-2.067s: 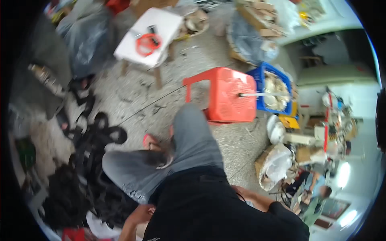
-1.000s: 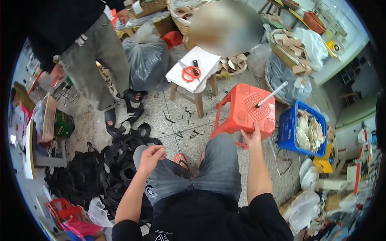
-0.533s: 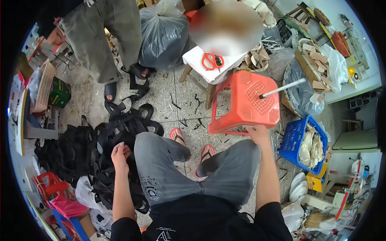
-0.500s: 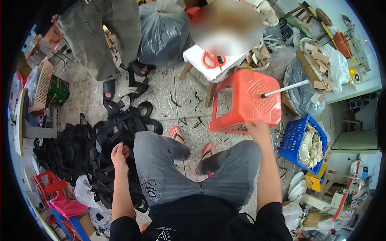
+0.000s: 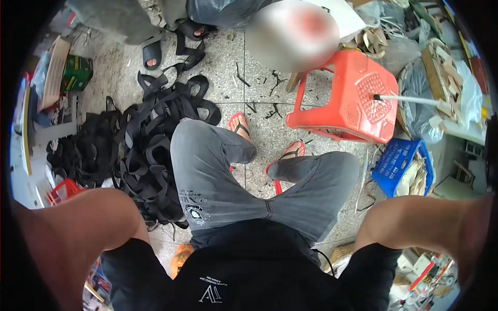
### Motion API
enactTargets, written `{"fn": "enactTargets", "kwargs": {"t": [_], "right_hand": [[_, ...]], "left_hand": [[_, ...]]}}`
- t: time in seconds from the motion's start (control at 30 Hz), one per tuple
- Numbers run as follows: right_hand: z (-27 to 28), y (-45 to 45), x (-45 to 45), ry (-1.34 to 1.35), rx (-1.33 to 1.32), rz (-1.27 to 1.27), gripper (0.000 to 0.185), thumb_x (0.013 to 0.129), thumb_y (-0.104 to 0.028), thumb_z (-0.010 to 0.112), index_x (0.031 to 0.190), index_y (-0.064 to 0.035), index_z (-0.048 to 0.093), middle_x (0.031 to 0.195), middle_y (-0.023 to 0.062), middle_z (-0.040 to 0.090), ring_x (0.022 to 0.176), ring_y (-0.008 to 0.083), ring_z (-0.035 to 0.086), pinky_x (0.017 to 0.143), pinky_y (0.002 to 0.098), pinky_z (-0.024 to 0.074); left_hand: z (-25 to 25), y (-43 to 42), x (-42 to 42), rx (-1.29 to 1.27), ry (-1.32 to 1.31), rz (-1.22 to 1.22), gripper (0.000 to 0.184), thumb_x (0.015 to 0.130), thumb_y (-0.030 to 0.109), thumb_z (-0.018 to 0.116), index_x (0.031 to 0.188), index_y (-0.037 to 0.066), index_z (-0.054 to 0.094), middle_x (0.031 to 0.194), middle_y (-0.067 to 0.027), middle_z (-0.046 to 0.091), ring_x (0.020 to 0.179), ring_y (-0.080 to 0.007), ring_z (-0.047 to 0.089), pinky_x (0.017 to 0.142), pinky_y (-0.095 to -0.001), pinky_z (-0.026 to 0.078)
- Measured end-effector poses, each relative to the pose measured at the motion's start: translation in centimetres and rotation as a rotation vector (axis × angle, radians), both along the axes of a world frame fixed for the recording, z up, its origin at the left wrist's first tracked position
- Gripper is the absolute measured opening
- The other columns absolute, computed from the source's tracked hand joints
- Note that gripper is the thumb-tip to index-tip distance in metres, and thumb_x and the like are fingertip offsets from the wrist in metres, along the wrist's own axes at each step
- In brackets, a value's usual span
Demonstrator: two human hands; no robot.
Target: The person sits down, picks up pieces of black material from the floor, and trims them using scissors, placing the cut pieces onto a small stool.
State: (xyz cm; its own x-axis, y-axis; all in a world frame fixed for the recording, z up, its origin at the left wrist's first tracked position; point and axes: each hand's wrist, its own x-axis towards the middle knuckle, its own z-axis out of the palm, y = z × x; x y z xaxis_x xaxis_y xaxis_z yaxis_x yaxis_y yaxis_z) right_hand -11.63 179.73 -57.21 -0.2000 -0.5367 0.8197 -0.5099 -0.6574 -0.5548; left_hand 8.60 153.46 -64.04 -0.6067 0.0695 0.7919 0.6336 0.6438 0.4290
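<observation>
Both of my arms are raised, elbows out to the sides and forearms near the camera. My left forearm runs out at the left edge and my right forearm at the right edge, so both hands are out of sight, and whatever they touch is hidden. In front of my right knee stands a red plastic stool (image 5: 373, 116), with a white rod with a black tip (image 5: 410, 98) at its seat. Beside my left knee lies a tangled heap of black straps (image 5: 153, 150).
A blue basket (image 5: 397, 168) of pale pieces stands right of the stool. Black scraps (image 5: 272, 111) litter the speckled floor. Another person's slippered foot (image 5: 151, 56) is at the far end of the straps. A dark plastic bag (image 5: 223, 11) stands at the top.
My left hand has risen from beside the straps and my right hand from the stool's edge; both have left the view. The view has shifted, and the white table with red-handled scissors is now mostly hidden.
</observation>
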Motion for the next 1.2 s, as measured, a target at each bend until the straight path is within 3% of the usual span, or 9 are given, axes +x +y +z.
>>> {"fn": "enactTargets", "kwargs": {"t": [0.43,0.57,0.67,0.77,0.87,0.93,1.03,1.1,1.2], "right_hand": [[2.1,1.6,6.7,0.171,-0.022,-0.228,0.035,0.100,-0.022,0.061,0.128,-0.0030,0.068,0.124,0.0111,0.071,0.113,0.0225,0.065,0.098,0.0349,0.0509],[-1.9,-1.8,3.9,0.096,-0.005,-0.593,0.032,0.099,-0.019,0.063,0.124,-0.0009,0.071,0.121,0.0111,0.073,0.110,0.0214,0.066,0.097,0.0329,0.0511],[-9.3,-8.3,-1.3,-0.040,0.360,-0.979,0.031,0.099,-0.018,0.064,0.122,0.0006,0.073,0.120,0.0112,0.074,0.109,0.0206,0.067,0.096,0.0314,0.0513],[-22.4,-13.7,-9.1,-0.021,0.728,-0.938,0.038,0.100,-0.024,0.066,0.132,-0.0046,0.071,0.112,0.0128,0.075,0.100,0.0268,0.070,0.092,0.0342,0.0539],[-32.0,-15.6,-15.3,0.343,1.018,-0.946,0.040,0.092,-0.016,0.068,0.130,-0.0047,0.072,0.120,0.0208,0.071,0.106,0.0403,0.068,0.096,0.0450,0.0539],[-34.3,-16.6,-16.7,0.441,1.270,-0.948,0.037,0.090,-0.013,0.066,0.126,-0.0051,0.072,0.121,0.0230,0.069,0.107,0.0448,0.066,0.097,0.0501,0.0532],[-35.9,-17.7,-17.2,0.379,1.164,-1.028,0.033,0.088,-0.012,0.065,0.119,-0.0051,0.073,0.117,0.0228,0.069,0.105,0.0452,0.065,0.096,0.0506,0.0531],[-35.7,-18.4,-16.8,0.601,1.155,-1.007,0.026,0.087,-0.012,0.064,0.109,-0.0017,0.074,0.113,0.0222,0.069,0.103,0.0447,0.063,0.096,0.0500,0.0528],[-35.2,-19.1,-17.2,0.663,1.212,-0.982,0.022,0.086,-0.013,0.065,0.099,0.0015,0.074,0.113,0.0213,0.069,0.101,0.0436,0.062,0.094,0.0494,0.0526]], "left_hand": [[3.6,3.0,1.0,-0.162,-0.040,-0.136,0.029,0.102,0.005,0.054,0.124,-0.002,0.071,0.116,-0.0136,0.074,0.101,-0.0203,0.068,0.096,-0.0323,0.052],[2.5,-0.4,2.7,-0.097,0.035,0.007,0.030,0.103,0.006,0.054,0.126,-0.002,0.072,0.119,-0.0141,0.075,0.105,-0.0207,0.070,0.098,-0.0328,0.052],[-0.1,-4.8,4.4,0.002,0.063,0.244,0.030,0.104,0.007,0.055,0.127,-0.002,0.072,0.121,-0.0145,0.075,0.107,-0.0211,0.071,0.101,-0.0333,0.053],[-6.4,-10.1,5.8,0.192,-0.118,0.702,0.030,0.105,0.008,0.055,0.128,-0.002,0.072,0.123,-0.0148,0.076,0.110,-0.0214,0.072,0.103,-0.0337,0.053],[-17.3,-15.7,9.5,0.488,-0.556,1.134,0.024,0.101,0.012,0.068,0.119,-0.003,0.077,0.113,-0.0086,0.079,0.104,-0.0163,0.071,0.096,-0.0285,0.054],[-27.3,-19.2,14.6,0.573,-0.735,1.180,0.027,0.102,0.016,0.068,0.118,-0.003,0.076,0.112,-0.0100,0.079,0.097,-0.0177,0.072,0.090,-0.0281,0.055],[-39.5,-20.2,19.8,0.623,-1.042,1.266,0.033,0.097,0.026,0.069,0.115,0.000,0.078,0.104,-0.0111,0.080,0.091,-0.0239,0.074,0.085,-0.0340,0.057],[-44.8,-19.1,20.3,0.576,-1.190,1.263,0.030,0.095,0.027,0.070,0.110,0.003,0.079,0.102,-0.0117,0.081,0.091,-0.0288,0.075,0.083,-0.0370,0.058],[-52.2,-18.7,21.0,0.491,-1.409,1.257,0.027,0.094,0.024,0.069,0.108,0.002,0.079,0.098,-0.0120,0.081,0.087,-0.0341,0.074,0.081,-0.0411,0.058]]}}
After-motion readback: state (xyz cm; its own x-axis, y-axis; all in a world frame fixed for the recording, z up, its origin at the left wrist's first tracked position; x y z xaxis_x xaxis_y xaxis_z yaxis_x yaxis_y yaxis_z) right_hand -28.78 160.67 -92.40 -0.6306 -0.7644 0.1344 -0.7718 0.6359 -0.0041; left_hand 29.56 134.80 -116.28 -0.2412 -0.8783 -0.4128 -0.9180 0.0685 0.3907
